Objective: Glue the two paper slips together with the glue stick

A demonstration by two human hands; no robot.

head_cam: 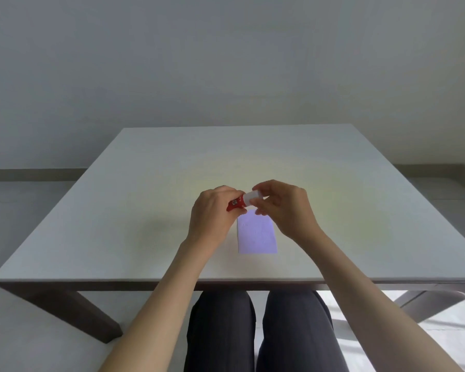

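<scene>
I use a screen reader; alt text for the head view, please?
Both hands hold a red glue stick above a pale slip of paper on a grey table: left hand on the barrel, right hand on the white cap.

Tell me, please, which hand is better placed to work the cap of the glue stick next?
Right. The right hand already pinches the white cap, while the left hand grips the red glue stick body above the paper.

We see a pale grey table [151, 216] with dark angled legs. Near its front edge, about midway across, a light purple paper slip [257, 236] lies flat on the top; whether it is one sheet or two stacked we cannot tell.
</scene>
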